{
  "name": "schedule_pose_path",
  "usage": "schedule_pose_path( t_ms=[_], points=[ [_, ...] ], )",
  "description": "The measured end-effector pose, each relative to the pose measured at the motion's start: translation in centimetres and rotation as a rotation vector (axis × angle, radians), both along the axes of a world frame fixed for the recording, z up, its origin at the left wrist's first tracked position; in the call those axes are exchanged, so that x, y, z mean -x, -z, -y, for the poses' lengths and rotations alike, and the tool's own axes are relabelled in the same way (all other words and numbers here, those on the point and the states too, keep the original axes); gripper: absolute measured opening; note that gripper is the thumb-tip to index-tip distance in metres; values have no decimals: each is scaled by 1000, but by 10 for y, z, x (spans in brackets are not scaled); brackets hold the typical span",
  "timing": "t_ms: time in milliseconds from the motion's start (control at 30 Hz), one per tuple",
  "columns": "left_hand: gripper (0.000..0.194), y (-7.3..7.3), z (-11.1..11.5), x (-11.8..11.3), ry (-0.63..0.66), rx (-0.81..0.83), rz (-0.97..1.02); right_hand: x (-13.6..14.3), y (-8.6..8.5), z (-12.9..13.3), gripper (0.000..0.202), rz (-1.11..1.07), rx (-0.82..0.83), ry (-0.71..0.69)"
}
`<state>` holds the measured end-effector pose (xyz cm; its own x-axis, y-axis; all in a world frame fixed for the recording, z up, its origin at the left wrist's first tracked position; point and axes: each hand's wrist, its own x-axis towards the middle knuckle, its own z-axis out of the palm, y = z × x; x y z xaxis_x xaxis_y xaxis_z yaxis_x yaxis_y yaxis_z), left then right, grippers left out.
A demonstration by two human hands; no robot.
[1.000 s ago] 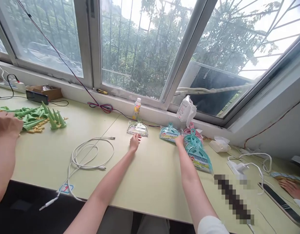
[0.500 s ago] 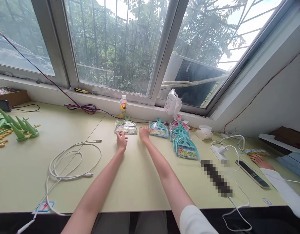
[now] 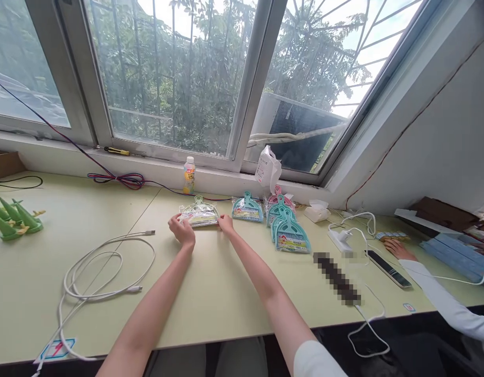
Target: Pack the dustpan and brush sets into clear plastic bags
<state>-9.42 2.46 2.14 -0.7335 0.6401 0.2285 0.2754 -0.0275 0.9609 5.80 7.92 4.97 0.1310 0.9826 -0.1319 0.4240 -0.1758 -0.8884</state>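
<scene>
A pale green dustpan set in clear wrap (image 3: 200, 213) lies near the windowsill, its near edge slightly raised. At its left corner is my left hand (image 3: 182, 230), fingers closed on the wrap's edge. My right hand (image 3: 226, 224) pinches the right corner of the same packet. Just to the right lies a teal dustpan set (image 3: 247, 208), touched by neither hand. Farther right, several teal sets (image 3: 292, 235) overlap in a row, with a pink one (image 3: 278, 197) at the back.
A bottle (image 3: 189, 175) stands behind the packet, beside red-blue wires (image 3: 126, 180). A white cable (image 3: 104, 296) is coiled at left, near green cone-shaped items (image 3: 28, 217). At right are a power strip (image 3: 340, 241), a phone (image 3: 388, 269) and another person's hand (image 3: 400, 250).
My right hand has moved left from beside the teal set to the pale green packet. My left hand has taken its left corner, and the packet's near edge has lifted. The view has shifted slightly.
</scene>
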Motion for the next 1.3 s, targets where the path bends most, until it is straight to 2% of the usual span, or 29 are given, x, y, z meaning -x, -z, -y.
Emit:
schedule_pose_path(
  t_ms=[67,200,300,367,433,500,533,633,667,733,800,867,967,1100,1200,1300],
  points=[
    [32,3,-5,0,12,21,33,-16,1,13,9,-82,6,13],
    [43,10,-16,-7,297,44,223,-52,7,42,10,-238,-47,68],
    [61,11,-17,-14,401,31,361,-78,16,59,8,-422,-145,177],
    [65,10,-13,-15,599,39,539,-90,21,65,13,-516,-158,169],
    [59,8,-8,-14,901,71,740,-97,24,69,13,-526,-148,79],
    [53,5,-3,-13,1096,82,855,-98,26,72,9,-372,-196,13],
    [51,5,-1,-13,1128,78,874,-97,27,74,10,-232,-265,16],
    [46,4,2,-14,1119,101,865,-88,31,82,29,243,-569,47],
    [43,5,2,-15,1106,114,851,-84,32,85,37,365,-657,19],
    [36,5,3,-17,1085,101,808,-74,34,92,42,525,-761,-132],
    [37,6,5,-19,1089,60,764,-65,34,99,29,614,-797,-307],
    [40,5,7,-20,1088,30,751,-58,35,104,20,675,-805,-426],
    [40,3,10,-20,1019,17,792,-56,37,107,26,713,-758,-445],
    [47,2,11,-16,889,-32,901,-62,43,101,28,528,-629,-319],
    [54,2,10,-14,838,-36,966,-67,46,91,32,175,-502,-224],
    [59,1,11,-13,884,-3,962,-70,46,83,36,-245,-326,-142]
  ],
)
